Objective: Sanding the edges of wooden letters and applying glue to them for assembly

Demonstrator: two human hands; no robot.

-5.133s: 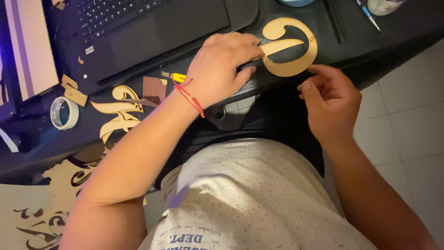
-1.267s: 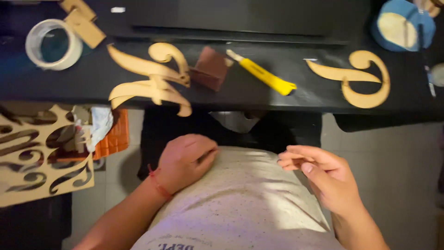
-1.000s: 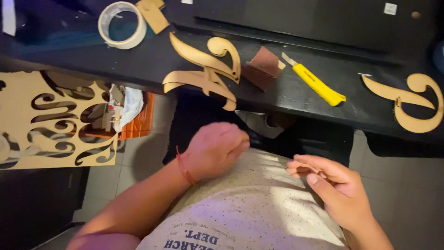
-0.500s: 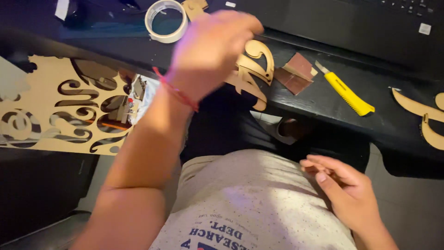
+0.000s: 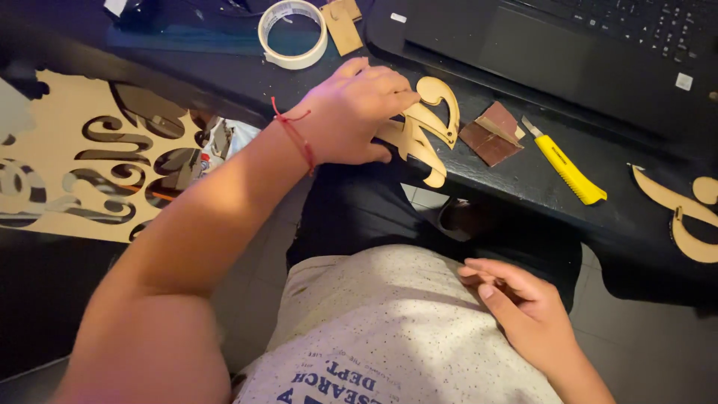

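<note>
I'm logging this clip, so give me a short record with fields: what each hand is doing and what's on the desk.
left hand: resting on the wooden cutout letter at the desk edge
right hand: empty, against the shirt
beside letter: brown sandpaper piece, yellow utility knife
desk, far side: tape roll, laptop
desk, right: second wooden cutout

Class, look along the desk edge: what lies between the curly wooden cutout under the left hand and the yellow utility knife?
In the head view, a brown folded piece of sandpaper lies between the wooden cutout held by the left hand and the yellow utility knife.
</note>
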